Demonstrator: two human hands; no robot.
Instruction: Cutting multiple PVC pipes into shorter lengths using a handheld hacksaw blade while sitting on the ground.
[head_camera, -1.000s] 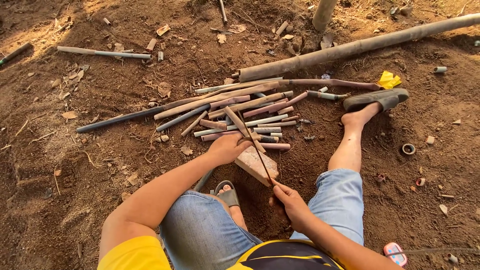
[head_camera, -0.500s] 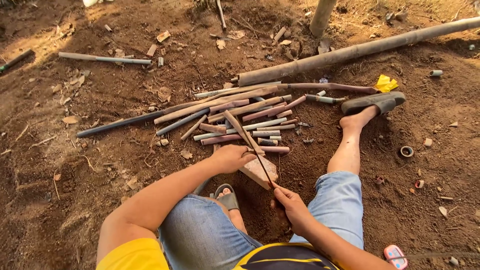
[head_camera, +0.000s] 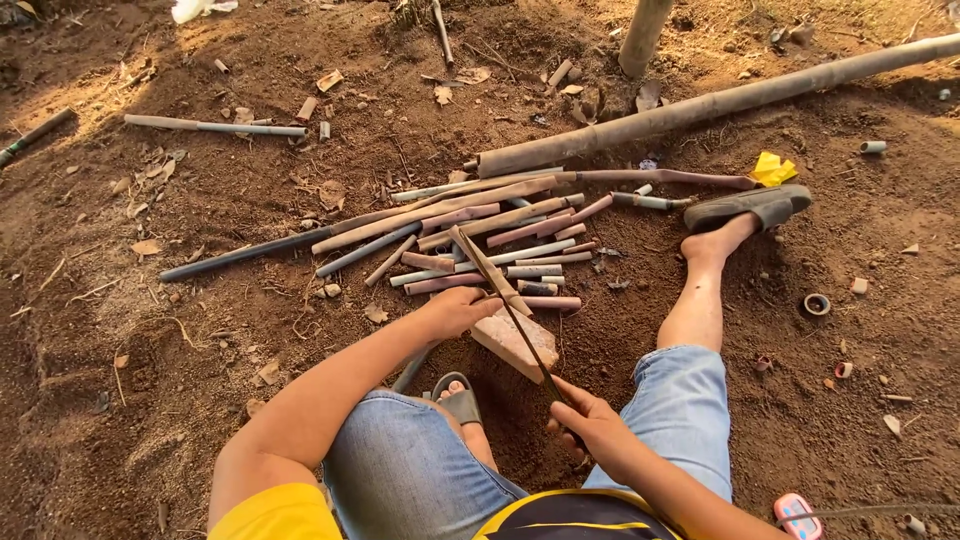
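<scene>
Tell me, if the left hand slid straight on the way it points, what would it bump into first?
The left hand points up and right across the brick, and its fingertips already reach the slanted bamboo stick resting there. Beyond that lies the pile of cut bamboo pieces, though depth is uncertain.

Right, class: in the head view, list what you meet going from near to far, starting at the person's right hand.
right hand → brick → pile of cut sticks → long thick pole → upright post

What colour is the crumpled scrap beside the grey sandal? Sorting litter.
Bright yellow scrap, clearest in the head view.
</scene>
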